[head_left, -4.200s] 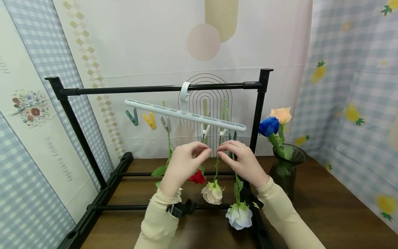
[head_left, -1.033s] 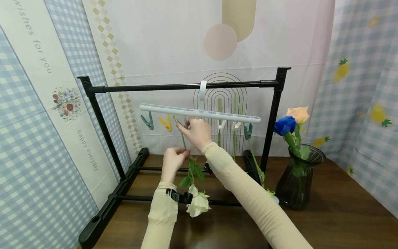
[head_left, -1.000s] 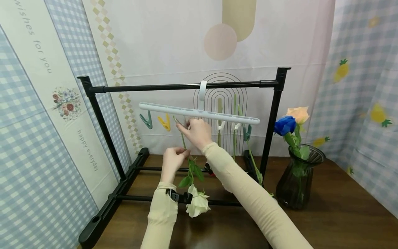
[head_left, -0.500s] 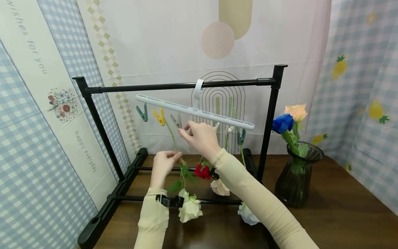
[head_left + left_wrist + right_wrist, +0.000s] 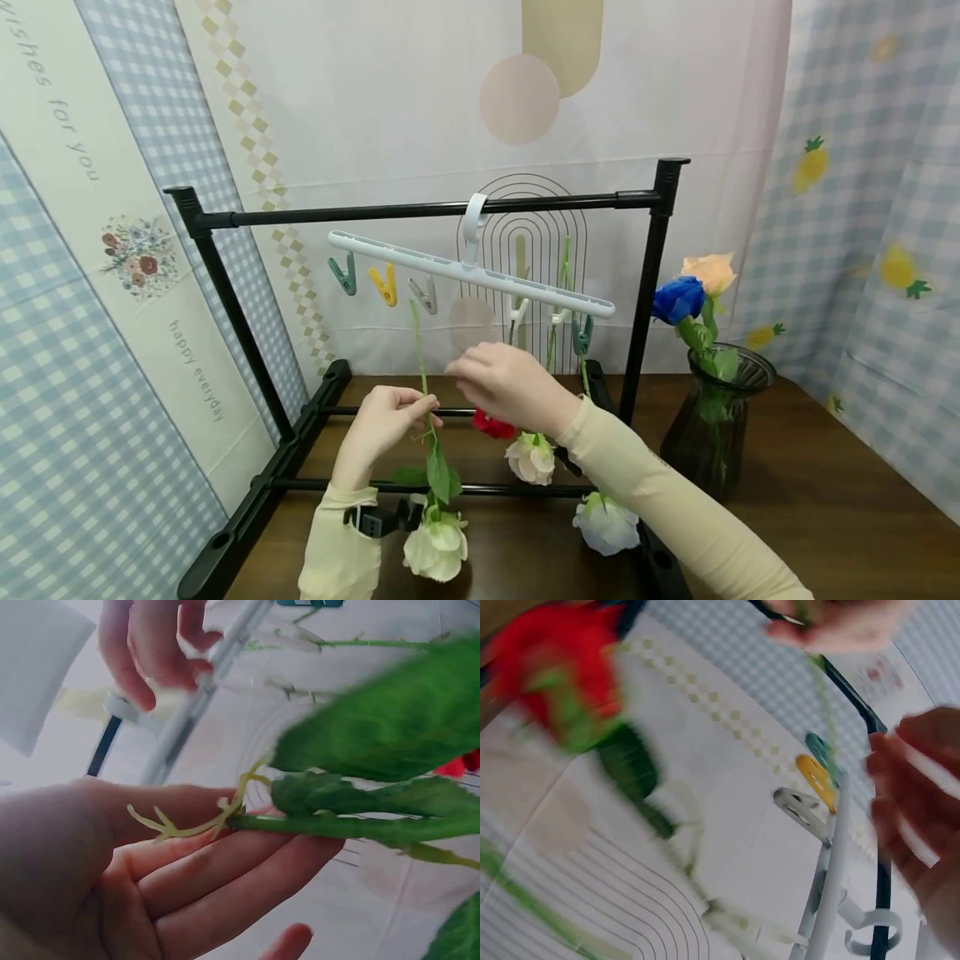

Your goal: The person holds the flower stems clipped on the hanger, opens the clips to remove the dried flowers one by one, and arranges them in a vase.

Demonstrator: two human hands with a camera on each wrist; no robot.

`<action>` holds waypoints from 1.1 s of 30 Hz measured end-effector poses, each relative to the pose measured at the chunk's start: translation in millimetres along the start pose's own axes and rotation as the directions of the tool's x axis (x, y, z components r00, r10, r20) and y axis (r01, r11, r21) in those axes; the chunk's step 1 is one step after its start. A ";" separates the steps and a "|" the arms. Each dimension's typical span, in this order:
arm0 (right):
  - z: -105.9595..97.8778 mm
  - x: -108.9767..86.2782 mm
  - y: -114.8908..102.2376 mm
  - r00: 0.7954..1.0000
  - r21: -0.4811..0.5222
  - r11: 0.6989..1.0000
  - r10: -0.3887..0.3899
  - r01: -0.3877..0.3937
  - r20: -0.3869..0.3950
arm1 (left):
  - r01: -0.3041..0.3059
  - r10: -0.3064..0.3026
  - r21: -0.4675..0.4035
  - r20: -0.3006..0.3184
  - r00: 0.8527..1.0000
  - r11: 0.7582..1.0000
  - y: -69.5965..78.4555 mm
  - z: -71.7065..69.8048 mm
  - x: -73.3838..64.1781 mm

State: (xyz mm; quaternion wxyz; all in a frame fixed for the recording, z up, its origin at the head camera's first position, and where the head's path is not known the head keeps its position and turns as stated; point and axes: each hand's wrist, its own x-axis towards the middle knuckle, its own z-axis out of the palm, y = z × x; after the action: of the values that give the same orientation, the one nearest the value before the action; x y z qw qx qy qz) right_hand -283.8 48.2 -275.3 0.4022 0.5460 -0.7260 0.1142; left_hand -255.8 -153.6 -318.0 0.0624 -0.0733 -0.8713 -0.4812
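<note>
In the head view my left hand [image 5: 386, 429] pinches the green stem of an upside-down white rose [image 5: 437, 548], whose cut end points up below a grey clothespin [image 5: 423, 295]. The stem stands apart from that clothespin. My right hand [image 5: 517, 387] hovers to the right of the stem, fingers loosely bent and holding nothing. A light blue hanger [image 5: 450, 268] hangs tilted, its left end higher. From it also hang a yellow clothespin [image 5: 383, 285] and a teal clothespin [image 5: 344, 274]. In the left wrist view, the stem [image 5: 315, 825] lies across my fingers, beside the thumb.
The hanger's right half bears a red rose [image 5: 492, 424], a cream rose [image 5: 531, 459] and a pale blue rose [image 5: 606, 525], heads down. A black rack [image 5: 337, 214] stands on the brown table [image 5: 810, 500]. A dark glass vase [image 5: 705, 433] holds blue and peach roses.
My right hand has left the grey clothespin, moving down and right. My left hand has lowered the white rose, so its stem came away from the clothespin. The hanger tilts more.
</note>
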 end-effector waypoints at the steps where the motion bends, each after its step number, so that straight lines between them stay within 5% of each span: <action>1: -0.3 -3.6 -1.3 0.996 -0.022 0.996 -0.086 0.085 -0.006 | -0.010 0.010 0.014 0.018 1.000 1.000 2.7 0.3 -2.9; 5: -2.3 -15.3 -5.2 0.953 -0.156 0.944 -0.300 0.291 -0.038 | -0.095 0.089 0.070 0.083 0.993 0.993 15.5 1.6 -13.2; 12: -12.7 -31.1 -0.6 0.885 -0.331 0.856 -0.453 0.398 -0.107 | -0.266 0.243 0.119 0.176 0.954 0.957 42.1 10.8 -25.0; 18: -24.3 -49.6 1.1 0.852 -0.388 0.809 -0.513 0.441 -0.102 | -0.345 0.308 0.135 0.239 0.921 0.929 56.2 24.2 -30.5; 24: -31.6 -63.0 7.5 0.823 -0.420 0.800 -0.537 0.428 -0.185 | -0.397 0.354 0.062 0.346 0.869 0.916 64.0 43.8 -27.3; 33: -49.0 -77.0 6.9 0.736 -0.416 0.779 -0.605 0.468 -0.304 | -0.392 0.405 -0.127 0.455 0.793 0.911 69.1 67.7 -19.4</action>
State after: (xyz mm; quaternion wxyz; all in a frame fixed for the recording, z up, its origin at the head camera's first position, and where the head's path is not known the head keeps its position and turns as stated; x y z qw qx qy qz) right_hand -261.3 134.3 -296.1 0.6455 0.6254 -0.4384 -0.0095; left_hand -226.4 -61.1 -299.9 -0.0527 -0.3706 -0.8186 -0.4357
